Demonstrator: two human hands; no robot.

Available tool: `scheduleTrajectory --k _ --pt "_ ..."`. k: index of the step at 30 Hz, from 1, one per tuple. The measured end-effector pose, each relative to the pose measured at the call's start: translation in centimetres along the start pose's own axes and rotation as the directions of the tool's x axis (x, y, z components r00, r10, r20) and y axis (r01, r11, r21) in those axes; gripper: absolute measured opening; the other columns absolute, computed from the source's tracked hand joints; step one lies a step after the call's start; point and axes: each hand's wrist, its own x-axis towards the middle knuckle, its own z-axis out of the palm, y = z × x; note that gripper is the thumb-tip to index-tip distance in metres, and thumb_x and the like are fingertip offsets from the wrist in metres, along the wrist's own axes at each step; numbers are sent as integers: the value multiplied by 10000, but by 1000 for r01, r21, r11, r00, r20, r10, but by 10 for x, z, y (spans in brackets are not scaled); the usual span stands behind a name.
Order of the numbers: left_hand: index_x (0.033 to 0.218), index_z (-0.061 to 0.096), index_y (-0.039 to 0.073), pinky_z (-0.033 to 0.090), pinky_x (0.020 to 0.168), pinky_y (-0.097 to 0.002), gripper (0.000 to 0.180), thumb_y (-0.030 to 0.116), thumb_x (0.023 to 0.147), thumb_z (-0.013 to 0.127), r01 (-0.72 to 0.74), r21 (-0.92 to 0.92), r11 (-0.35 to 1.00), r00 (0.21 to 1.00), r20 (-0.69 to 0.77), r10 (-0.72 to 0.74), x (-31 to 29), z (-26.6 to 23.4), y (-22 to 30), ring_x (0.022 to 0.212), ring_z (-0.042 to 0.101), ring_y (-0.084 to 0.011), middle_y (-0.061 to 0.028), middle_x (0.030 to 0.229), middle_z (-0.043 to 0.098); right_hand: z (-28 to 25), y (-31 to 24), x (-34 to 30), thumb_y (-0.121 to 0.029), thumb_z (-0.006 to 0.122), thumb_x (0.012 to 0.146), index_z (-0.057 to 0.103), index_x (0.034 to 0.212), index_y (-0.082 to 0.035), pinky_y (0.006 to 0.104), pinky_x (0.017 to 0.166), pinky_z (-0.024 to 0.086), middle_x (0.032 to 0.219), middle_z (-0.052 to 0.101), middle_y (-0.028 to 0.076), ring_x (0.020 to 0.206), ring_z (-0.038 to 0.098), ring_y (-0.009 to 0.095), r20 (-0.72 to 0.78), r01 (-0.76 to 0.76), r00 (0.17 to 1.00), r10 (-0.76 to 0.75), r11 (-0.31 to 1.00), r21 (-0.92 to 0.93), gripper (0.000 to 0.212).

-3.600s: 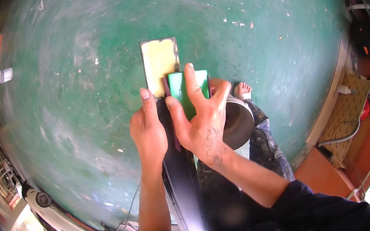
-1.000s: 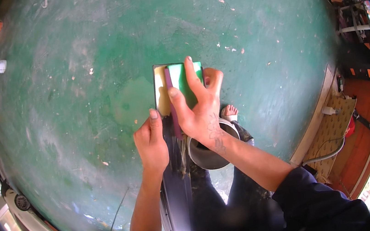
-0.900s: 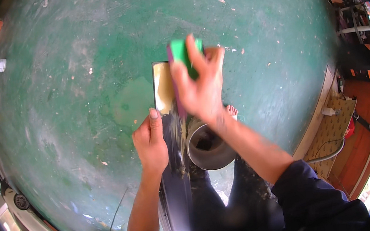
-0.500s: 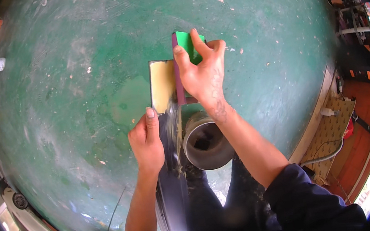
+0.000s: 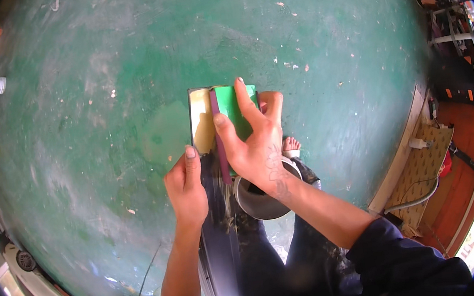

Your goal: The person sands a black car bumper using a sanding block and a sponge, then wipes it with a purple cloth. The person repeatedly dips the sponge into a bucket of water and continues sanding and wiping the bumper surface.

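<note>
From the head camera, looking straight down: the right hand lay flat across a green block, fingers spread and extended, the index finger running up over the block's face and the thumb pressed along a dark purple strip at its left edge. The palm pressed down on it more than it gripped; how the fingers closed round the far side could not be told. The block sat on the pale yellowish upper end of a long plank, near its top edge and overhanging its right side.

The left hand was on the plank's left edge, just below the pale part, fingers curled around the side and the index finger pointing up along it. It had the plank clasped, steadying it. The two hands were close, the plank's dark lower stretch running down between the forearms toward the bottom of the view.

Just beneath the right wrist stood a round metal bowl, its dark inside partly covered by the hand. A bare foot showed just beside the bowl, on the green floor, which was worn, scuffed pale in patches and flecked with white bits. The right arm wore a dark sleeve. Off at the right rim, a woven mat and a white cable lay well apart from the work.
</note>
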Motion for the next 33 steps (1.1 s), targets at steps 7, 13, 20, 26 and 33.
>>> scheduleTrajectory --k 7,13,20,26,33 --pt "779 477 4 281 593 -347 537 424 1109 429 41 -58 997 999 -25 -43 5 11 3 665 313 -137 -20 685 347 7 14 81 -323 690 889 622 1361 16 494 847 516 1136 514 297 1052 553 433 -93 -2 996 -1 1000 -31 585" --pt "828 587 -11 347 675 -279 674 555 1103 346 92 -140 986 996 -5 -94 -1 4 -15 742 416 -89 30 780 498 1 8 0 -278 710 870 610 1395 -12 497 834 519 1112 502 300 1006 565 454 30 228 973 -230 972 64 597" --pt "947 616 -40 395 766 -303 780 621 1090 229 158 -301 940 987 9 -163 -3 3 -34 812 474 -134 -38 875 544 8 -8 -2 -247 740 838 575 1436 -32 512 852 516 1164 487 318 1062 543 474 63 193 979 -196 980 49 656" --pt "852 464 -31 363 668 -381 719 594 1097 205 60 -200 978 993 -88 -79 2 16 -12 725 363 -205 -88 746 397 25 -13 49 -276 735 855 580 1423 -29 507 865 462 1117 494 300 994 530 439 -93 212 973 -211 977 -1 638" --pt "878 540 -63 398 718 -435 775 593 1096 190 40 -124 992 991 -124 -55 -3 14 -12 737 495 -291 -191 756 522 16 -13 19 -280 791 764 594 1436 -67 465 812 549 1139 517 293 1009 577 422 45 498 866 -497 867 -10 731"
